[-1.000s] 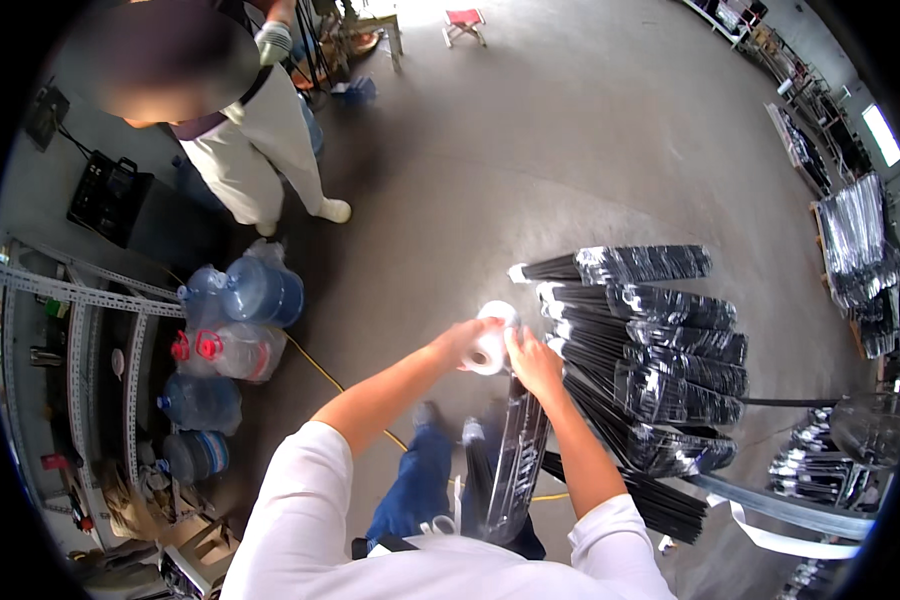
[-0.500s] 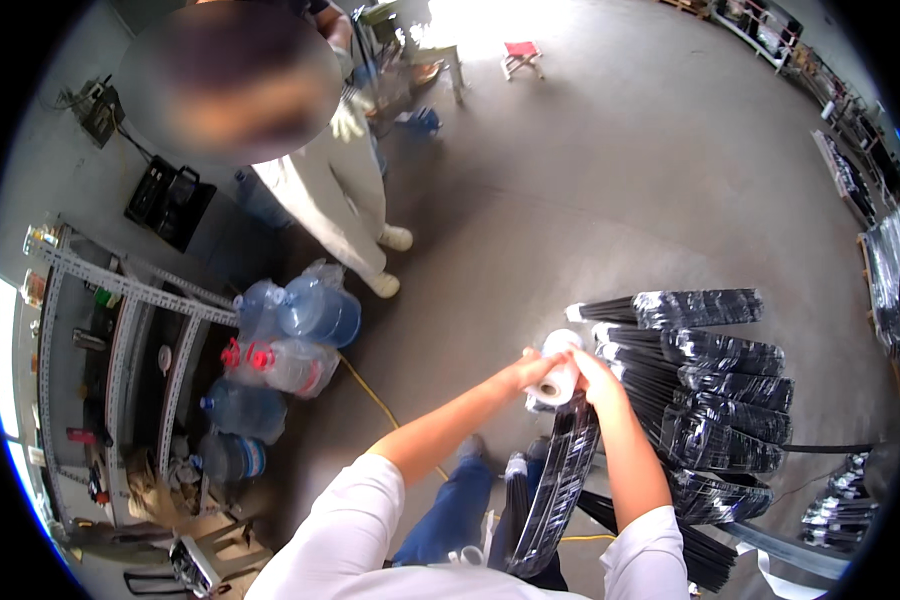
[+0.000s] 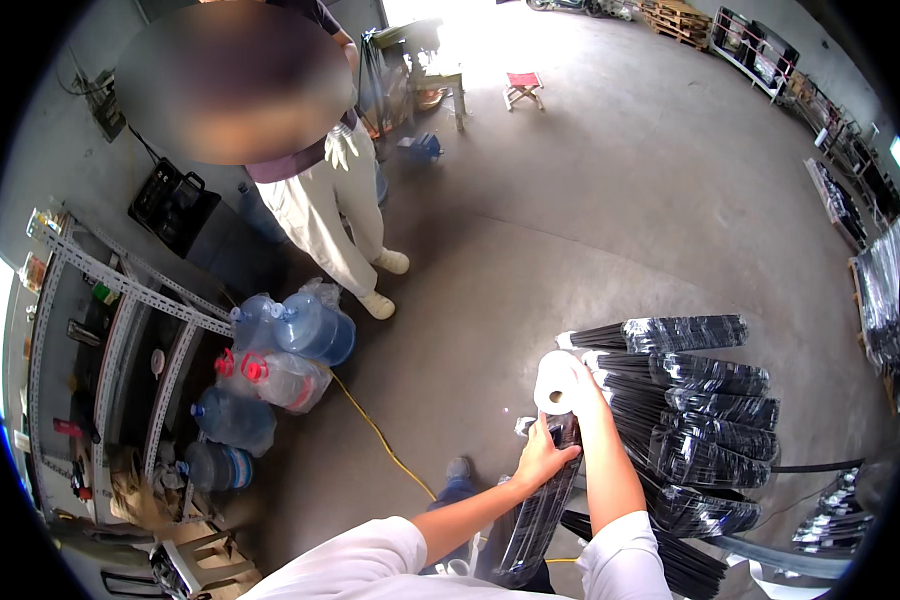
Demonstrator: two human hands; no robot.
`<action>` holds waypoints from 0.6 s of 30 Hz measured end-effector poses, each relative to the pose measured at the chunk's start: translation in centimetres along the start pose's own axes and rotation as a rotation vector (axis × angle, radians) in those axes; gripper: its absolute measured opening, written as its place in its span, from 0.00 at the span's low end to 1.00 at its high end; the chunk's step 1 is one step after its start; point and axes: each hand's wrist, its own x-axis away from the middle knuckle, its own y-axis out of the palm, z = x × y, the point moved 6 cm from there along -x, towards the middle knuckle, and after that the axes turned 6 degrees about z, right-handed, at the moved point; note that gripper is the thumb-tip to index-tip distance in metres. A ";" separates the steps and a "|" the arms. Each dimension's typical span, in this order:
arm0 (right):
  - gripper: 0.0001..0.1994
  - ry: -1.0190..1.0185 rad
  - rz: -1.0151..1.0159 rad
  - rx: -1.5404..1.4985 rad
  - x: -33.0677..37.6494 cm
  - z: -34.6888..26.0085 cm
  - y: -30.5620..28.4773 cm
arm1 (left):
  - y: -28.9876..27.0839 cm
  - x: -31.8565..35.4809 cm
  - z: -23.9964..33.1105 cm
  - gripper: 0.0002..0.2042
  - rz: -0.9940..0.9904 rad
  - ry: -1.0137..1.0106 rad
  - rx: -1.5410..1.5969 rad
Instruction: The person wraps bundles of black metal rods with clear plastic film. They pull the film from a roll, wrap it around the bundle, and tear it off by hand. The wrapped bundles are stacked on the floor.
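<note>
A bundle of thin black rods (image 3: 540, 520), wrapped in clear film, slants up from my body. My left hand (image 3: 544, 458) is closed around its upper part, the thumb lying across it. Just beyond, my right hand (image 3: 588, 394) holds a white roll of stretch film (image 3: 556, 374) from its right side. The roll's core hole faces me, and it sits at the far end of the bundle. Some fingers of my right hand are hidden behind the roll.
Several wrapped black bundles (image 3: 715, 376) lie fanned out at my right. Large blue water bottles (image 3: 315, 328) stand left beside a metal shelf (image 3: 135, 290). A yellow cord (image 3: 380, 440) crosses the floor. Another person in pale trousers (image 3: 315, 205) stands ahead, and a red folding stool (image 3: 523, 88) is farther off.
My left hand has gone from the film roll down onto the wrapped bundle. The roll has turned more upright in my right hand. The other person's gloved hand has moved lower.
</note>
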 end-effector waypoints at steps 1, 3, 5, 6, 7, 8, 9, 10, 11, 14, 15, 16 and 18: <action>0.18 -0.002 -0.001 -0.006 0.1 -0.1 -0.2 | -0.3 0.4 0.7 0.44 0.065 0.063 -0.053; 0.19 -0.015 -0.011 -0.023 0.3 -0.1 -0.4 | -0.6 1.4 1.7 0.44 0.194 0.189 -0.158; 0.18 -0.038 -0.030 -0.048 0.8 -0.2 0.2 | -0.2 2.0 2.3 0.43 0.309 0.434 -0.431; 0.18 0.002 0.027 -0.086 1.0 -0.1 -0.1 | 0.3 2.1 2.3 0.42 0.332 0.504 -0.588; 0.18 0.016 0.010 -0.091 0.7 -0.2 -0.3 | 0.7 2.3 2.7 0.41 0.354 0.579 -0.744; 0.18 0.032 -0.007 -0.094 0.0 0.0 -0.7 | 0.9 2.7 3.2 0.39 0.296 0.570 -0.710; 0.18 0.048 -0.023 -0.097 -0.6 0.3 -1.2 | 1.2 3.3 3.7 0.39 0.246 0.542 -0.731; 0.17 0.029 0.008 -0.119 -0.7 0.7 -1.5 | 1.2 4.1 4.4 0.38 0.198 0.509 -0.756; 0.17 0.026 0.003 -0.120 -0.9 0.7 -1.6 | 1.3 4.4 4.6 0.38 0.149 0.475 -0.781; 0.17 0.014 -0.020 -0.138 -1.6 0.9 -2.0 | 1.6 4.2 4.0 0.39 0.193 0.534 -0.845; 0.17 0.008 -0.013 -0.138 -1.8 1.0 -2.3 | 1.7 4.2 3.9 0.39 0.202 0.545 -0.860; 0.17 0.001 -0.009 -0.136 -2.1 0.8 -2.3 | 1.7 4.1 4.0 0.38 0.216 0.552 -0.849; 0.18 -0.003 -0.008 -0.133 -2.3 0.4 -2.8 | 2.1 4.1 4.1 0.38 0.219 0.562 -0.872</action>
